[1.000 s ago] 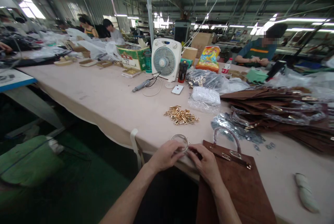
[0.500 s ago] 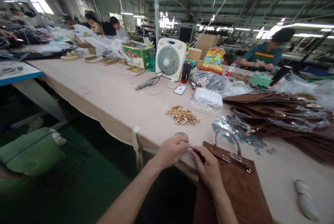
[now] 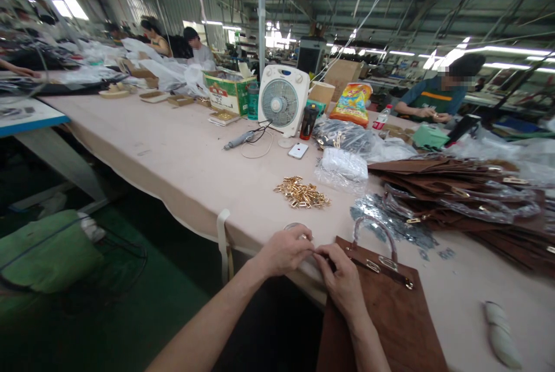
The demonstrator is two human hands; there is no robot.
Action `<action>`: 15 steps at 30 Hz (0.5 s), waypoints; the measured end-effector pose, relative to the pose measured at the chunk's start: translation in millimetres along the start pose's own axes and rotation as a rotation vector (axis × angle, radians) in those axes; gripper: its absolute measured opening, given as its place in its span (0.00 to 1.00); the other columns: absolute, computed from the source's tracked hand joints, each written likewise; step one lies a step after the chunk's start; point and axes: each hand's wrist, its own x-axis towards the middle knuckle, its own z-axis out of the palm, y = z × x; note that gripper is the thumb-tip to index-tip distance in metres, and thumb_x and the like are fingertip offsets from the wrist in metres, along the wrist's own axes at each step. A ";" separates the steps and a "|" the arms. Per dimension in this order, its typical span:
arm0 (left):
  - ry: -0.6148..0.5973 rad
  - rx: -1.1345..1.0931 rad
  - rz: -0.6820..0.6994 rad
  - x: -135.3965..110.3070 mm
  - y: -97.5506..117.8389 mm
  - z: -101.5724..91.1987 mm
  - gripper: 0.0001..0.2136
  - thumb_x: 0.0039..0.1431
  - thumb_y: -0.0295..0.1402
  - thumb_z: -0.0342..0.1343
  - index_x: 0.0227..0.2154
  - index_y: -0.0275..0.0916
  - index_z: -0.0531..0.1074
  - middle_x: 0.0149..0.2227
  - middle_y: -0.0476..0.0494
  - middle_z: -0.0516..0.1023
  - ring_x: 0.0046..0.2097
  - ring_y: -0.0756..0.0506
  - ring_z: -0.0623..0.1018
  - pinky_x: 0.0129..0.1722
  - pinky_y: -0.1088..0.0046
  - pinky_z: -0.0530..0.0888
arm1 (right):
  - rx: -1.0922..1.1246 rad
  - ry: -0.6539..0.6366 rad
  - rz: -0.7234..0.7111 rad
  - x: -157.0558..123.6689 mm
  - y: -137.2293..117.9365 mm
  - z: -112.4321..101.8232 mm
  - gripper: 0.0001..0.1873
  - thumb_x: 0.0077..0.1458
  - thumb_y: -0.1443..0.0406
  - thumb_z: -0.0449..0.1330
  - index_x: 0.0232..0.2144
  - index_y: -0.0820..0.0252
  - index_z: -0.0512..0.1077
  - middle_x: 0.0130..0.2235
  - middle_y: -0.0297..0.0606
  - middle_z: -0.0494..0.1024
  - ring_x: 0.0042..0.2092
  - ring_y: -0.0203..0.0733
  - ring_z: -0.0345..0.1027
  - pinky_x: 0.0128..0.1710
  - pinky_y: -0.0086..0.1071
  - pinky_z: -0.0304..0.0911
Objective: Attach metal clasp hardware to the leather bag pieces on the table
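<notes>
At the table's near edge, my left hand (image 3: 287,251) and my right hand (image 3: 340,273) meet with fingertips pinched together. Whatever small thing sits between them is too small to name. A small shiny metal bit shows by the left fingers. Just behind the left hand, the rim of a round object (image 3: 295,225) peeks out, mostly covered. My right forearm lies over a brown leather bag panel (image 3: 390,320). That panel has a plastic-wrapped handle (image 3: 376,220), and gold-coloured oval fittings (image 3: 373,266) line its upper strap.
Beyond my hands lies a heap of gold-coloured metal fittings (image 3: 302,192). Flat silvery pieces (image 3: 390,223) are scattered beside stacked brown panels (image 3: 468,192). Farther back stand a fan (image 3: 284,100), a phone (image 3: 298,151) and a power tool (image 3: 238,140). A co-worker (image 3: 437,100) sits across.
My hands stay pinched together and have shifted only slightly. The view has moved a little. The co-worker's hands across the table have changed position.
</notes>
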 end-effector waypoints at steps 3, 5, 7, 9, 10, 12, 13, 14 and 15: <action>0.038 -0.117 -0.026 -2.0 -1.3 3.1 0.07 0.70 0.33 0.56 0.41 0.42 0.80 0.51 0.42 0.76 0.49 0.46 0.78 0.52 0.69 0.75 | -0.025 -0.035 -0.026 -0.1 -0.4 0.5 0.08 0.70 0.64 0.55 0.40 0.53 0.73 0.39 0.35 0.76 0.40 0.42 0.73 0.44 0.33 0.67; 0.059 -0.174 -0.045 -3.9 -1.3 4.7 0.06 0.68 0.32 0.58 0.40 0.42 0.81 0.51 0.43 0.76 0.49 0.46 0.78 0.51 0.70 0.75 | -0.055 -0.047 -0.060 -0.7 -0.2 1.2 0.08 0.71 0.65 0.53 0.40 0.53 0.73 0.40 0.36 0.76 0.42 0.42 0.73 0.44 0.33 0.67; 0.073 -0.221 -0.063 -6.1 -0.3 5.2 0.06 0.67 0.32 0.59 0.39 0.42 0.81 0.50 0.43 0.76 0.48 0.46 0.78 0.50 0.71 0.75 | -0.089 -0.043 -0.107 -1.9 0.8 2.6 0.08 0.71 0.66 0.53 0.41 0.53 0.72 0.41 0.37 0.75 0.42 0.43 0.72 0.45 0.33 0.67; 0.088 -0.261 -0.075 -8.1 1.3 5.2 0.06 0.65 0.31 0.60 0.39 0.42 0.82 0.49 0.43 0.76 0.47 0.46 0.78 0.49 0.71 0.75 | -0.123 -0.018 -0.152 -3.8 2.2 4.9 0.09 0.71 0.67 0.52 0.41 0.53 0.72 0.41 0.38 0.76 0.42 0.43 0.72 0.45 0.34 0.67; 0.095 -0.281 -0.080 -8.7 2.1 5.4 0.06 0.65 0.30 0.60 0.38 0.42 0.82 0.49 0.43 0.76 0.46 0.46 0.78 0.48 0.72 0.75 | -0.139 -0.003 -0.168 -5.0 2.6 6.3 0.09 0.71 0.67 0.52 0.41 0.53 0.72 0.41 0.38 0.76 0.42 0.43 0.72 0.45 0.34 0.67; 0.118 -0.325 -0.097 -8.5 3.5 6.4 0.05 0.64 0.31 0.60 0.37 0.41 0.82 0.48 0.43 0.76 0.44 0.47 0.78 0.47 0.72 0.75 | -0.166 0.007 -0.189 -7.5 2.1 8.8 0.10 0.71 0.68 0.52 0.41 0.53 0.72 0.41 0.38 0.76 0.42 0.43 0.72 0.45 0.34 0.67; 0.141 -0.352 -0.114 -7.4 3.9 7.1 0.05 0.64 0.31 0.61 0.37 0.41 0.82 0.48 0.43 0.76 0.41 0.48 0.77 0.45 0.72 0.75 | -0.173 -0.005 -0.197 -8.5 1.2 9.6 0.10 0.71 0.69 0.51 0.41 0.53 0.73 0.41 0.39 0.77 0.42 0.44 0.72 0.45 0.34 0.67; 0.173 -0.381 -0.136 -5.7 4.1 7.8 0.05 0.64 0.32 0.61 0.36 0.40 0.83 0.48 0.43 0.76 0.39 0.49 0.77 0.43 0.72 0.75 | -0.168 -0.035 -0.202 -9.2 0.0 9.7 0.11 0.70 0.69 0.51 0.41 0.53 0.73 0.42 0.39 0.77 0.42 0.44 0.72 0.45 0.35 0.67; 0.215 -0.410 -0.161 -3.2 4.2 8.1 0.06 0.64 0.33 0.61 0.36 0.40 0.83 0.47 0.42 0.76 0.37 0.50 0.76 0.41 0.72 0.75 | -0.147 -0.074 -0.199 -9.4 -1.2 8.9 0.11 0.70 0.69 0.51 0.40 0.53 0.73 0.42 0.38 0.77 0.42 0.44 0.72 0.45 0.35 0.67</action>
